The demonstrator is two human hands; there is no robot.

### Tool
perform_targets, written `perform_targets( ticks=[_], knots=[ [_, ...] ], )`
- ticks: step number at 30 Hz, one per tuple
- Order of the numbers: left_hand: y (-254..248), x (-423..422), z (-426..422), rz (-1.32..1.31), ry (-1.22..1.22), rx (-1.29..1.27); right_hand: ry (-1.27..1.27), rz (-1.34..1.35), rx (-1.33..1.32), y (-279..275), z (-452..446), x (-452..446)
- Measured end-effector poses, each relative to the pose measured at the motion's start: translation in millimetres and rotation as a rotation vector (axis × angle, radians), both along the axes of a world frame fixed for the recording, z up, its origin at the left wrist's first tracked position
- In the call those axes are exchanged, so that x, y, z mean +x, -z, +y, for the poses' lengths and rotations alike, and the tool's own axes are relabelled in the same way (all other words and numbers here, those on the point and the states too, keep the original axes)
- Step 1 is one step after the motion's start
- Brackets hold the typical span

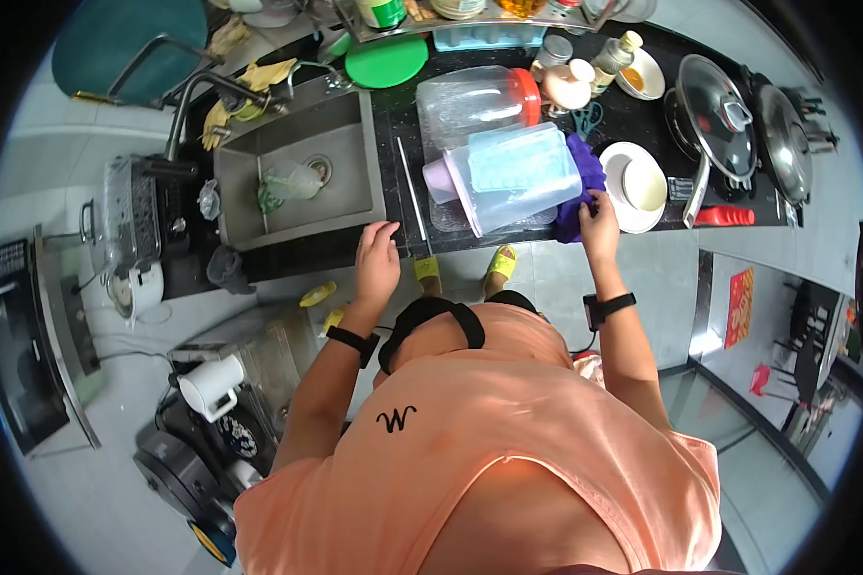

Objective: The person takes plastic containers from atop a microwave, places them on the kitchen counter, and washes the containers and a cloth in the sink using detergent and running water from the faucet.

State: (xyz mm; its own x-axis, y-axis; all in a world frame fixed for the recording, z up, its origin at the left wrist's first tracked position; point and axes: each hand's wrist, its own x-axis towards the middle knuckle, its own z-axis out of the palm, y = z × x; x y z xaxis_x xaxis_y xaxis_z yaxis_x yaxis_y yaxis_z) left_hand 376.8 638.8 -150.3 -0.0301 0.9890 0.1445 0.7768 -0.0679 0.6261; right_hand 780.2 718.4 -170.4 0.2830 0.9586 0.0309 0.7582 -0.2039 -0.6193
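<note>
Though unclear, cloth (588, 163) against right grip (600, 226).

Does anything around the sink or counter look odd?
A jar with a red lid lies on its side instead of standing, as does a red bottle. A crumpled, bag-like thing lies by the sink's drain, like litter.
</note>
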Motion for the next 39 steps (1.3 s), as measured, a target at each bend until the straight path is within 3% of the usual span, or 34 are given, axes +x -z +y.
perform_targets(
  ticks=[4, 6, 8, 10, 12, 16, 18, 23, 25, 28, 31, 34, 39],
  knots=[
    [14.3, 5.8, -16.4, -0.048, -0.074, -0.066, -0.080, 0.062, 0.006, 6.0, -9.9, 13.3],
    [24.6, 1.8, -28.6, -0.043, -0.099, -0.051, -0.052, 0.216, -0.114, 18.5, -9.4, 23.0],
    [27.1, -6.4, -42.0, -0.029, -0.152, -0.074, -0.098, 0.113, -0.079, 4.0, -10.6, 20.7],
    [24.1, -16.6, -46.5, -0.039, -0.180, -0.088, -0.144, 0.098, 0.130, 8.0, -10.7, 23.3],
    [16.8, -34.6, -55.8, -0.028, -0.253, -0.115, -0.083, 0.171, 0.119, -6.8, -11.4, 11.5],
    [8.5, -106.1, -67.4, -0.059, -0.401, -0.039, -0.042, 0.442, 0.075, -25.1, -16.2, -16.8],
    [15.2, -164.6, -73.2, 0.069, -0.510, 0.018, -0.028, 0.632, 0.119, -39.6, -16.8, -42.0],
    [16.6, -317.0, -73.9, 0.286, -0.728, 0.104, -0.013, 0.547, 0.224, -79.5, -22.8, -128.2],
    [12.2, -356.0, -66.8, 0.418, -0.952, 0.092, 0.013, 0.540, 0.243, -93.7, -27.2, -168.3],
    [22.7, -398.0, -56.1, 0.537, -0.893, -0.032, 0.052, 0.571, 0.198, -92.4, -31.6, -229.5],
    [55.6, -422.4, -53.8, 0.457, -0.785, -0.216, -0.049, 0.579, 0.099, -85.0, -28.6, -289.4],
    [74.7, -426.0, -51.4, 0.467, -0.740, -0.228, -0.258, 0.642, -0.117, -84.3, -5.8, -368.0],
    [66.1, -425.5, -49.9, 0.442, -0.608, -0.177, -0.714, 0.383, -0.342, 18.0, 61.9, -485.5]
  ],
)
